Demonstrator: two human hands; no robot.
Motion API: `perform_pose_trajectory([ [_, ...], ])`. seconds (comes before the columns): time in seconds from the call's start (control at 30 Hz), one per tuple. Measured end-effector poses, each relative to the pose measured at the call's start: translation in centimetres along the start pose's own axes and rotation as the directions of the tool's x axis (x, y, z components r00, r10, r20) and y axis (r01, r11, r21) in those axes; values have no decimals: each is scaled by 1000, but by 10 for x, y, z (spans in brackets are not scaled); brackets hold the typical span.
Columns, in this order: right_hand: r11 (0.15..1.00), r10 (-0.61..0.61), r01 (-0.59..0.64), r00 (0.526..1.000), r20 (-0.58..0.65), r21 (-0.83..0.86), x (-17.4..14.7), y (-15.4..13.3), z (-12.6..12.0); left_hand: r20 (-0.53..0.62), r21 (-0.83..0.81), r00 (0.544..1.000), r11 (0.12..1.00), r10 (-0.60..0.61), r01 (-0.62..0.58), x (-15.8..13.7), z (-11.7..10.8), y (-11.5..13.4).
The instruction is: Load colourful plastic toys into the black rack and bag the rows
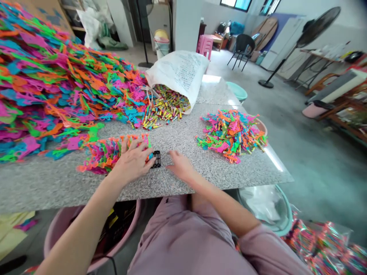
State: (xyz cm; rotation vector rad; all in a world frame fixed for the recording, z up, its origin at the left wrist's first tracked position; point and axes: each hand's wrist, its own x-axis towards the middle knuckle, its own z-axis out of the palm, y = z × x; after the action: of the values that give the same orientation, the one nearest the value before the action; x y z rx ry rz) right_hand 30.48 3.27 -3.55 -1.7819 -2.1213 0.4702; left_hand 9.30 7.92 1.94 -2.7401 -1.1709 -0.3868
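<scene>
My left hand (133, 158) lies over the right end of a tightly packed row of bright plastic pieces (103, 152), its fingers spread across their tops. Pink, orange, green and blue pieces stand side by side in that row. From its right end sticks out a small black grid-like holder (156, 159), close to my left fingertips. Just right of the holder, my right hand (181, 167) is low over the stone tabletop (177, 133), fingers apart and apparently holding nothing. Whether the holder runs under the whole row is hidden.
A large heap of similar plastic pieces (71, 84) covers the left. A white sack (180, 72) spills small yellow-and-red tubes (168, 105). A smaller mixed pile (232, 133) lies at right. Below the edge stand a pink tub (137, 217) and a green tub (286, 217).
</scene>
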Motion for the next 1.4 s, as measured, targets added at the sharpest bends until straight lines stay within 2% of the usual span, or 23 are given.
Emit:
perform_pose_trajectory([
  [0.03,989,70,-77,996,-59,-130,-10,23,-18,-4,-9,1000,1000,3,-4,0,1,0],
  [0.07,941,165,-200,975,-146,-273,-20,46,-36,-9,-18,1000,1000,4,-4,1,2,-1],
  [0.13,786,298,-408,909,-293,-465,-36,88,-67,-9,-25,1000,1000,-3,3,1,4,-2],
  [0.2,687,342,-463,886,-312,-560,-47,116,-85,2,-28,1000,1000,-8,8,2,4,-2],
  [0.27,677,328,-417,909,-257,-607,-52,126,-90,18,-32,1000,999,-10,11,2,2,-1],
  [0.4,779,236,-275,961,-143,-563,-48,105,-80,73,-11,997,1000,-16,17,2,-7,3],
  [0.47,863,215,-227,974,-79,-451,-38,89,-70,99,-17,994,999,-36,37,2,-10,6],
  [0.57,966,168,-132,975,148,-223,-17,73,-54,114,-56,990,995,-78,85,2,-11,9],
  [0.63,982,156,-120,952,265,-147,-4,71,-42,108,-72,987,989,-117,126,1,-10,11],
  [0.77,973,213,-183,945,247,-138,6,80,-28,62,-69,982,981,-176,180,-1,-8,16],
  [0.9,956,293,-280,883,366,-89,10,78,-28,49,-57,985,984,-165,168,-2,-6,16],
  [0.97,956,252,-288,906,341,57,19,65,-24,53,-60,986,986,-156,159,-1,-7,16],
  [1.07,927,185,-216,975,125,308,43,35,-1,59,-65,987,986,-150,153,0,-8,15],
  [1.17,869,168,-161,985,29,467,69,5,30,69,-76,986,985,-152,157,1,-9,14],
  [1.27,862,122,-94,992,-23,499,88,-13,51,73,-82,986,984,-151,157,1,-9,14],
  [1.4,940,40,-33,999,-13,340,97,-19,52,68,-85,985,983,-160,165,1,-8,15],
])
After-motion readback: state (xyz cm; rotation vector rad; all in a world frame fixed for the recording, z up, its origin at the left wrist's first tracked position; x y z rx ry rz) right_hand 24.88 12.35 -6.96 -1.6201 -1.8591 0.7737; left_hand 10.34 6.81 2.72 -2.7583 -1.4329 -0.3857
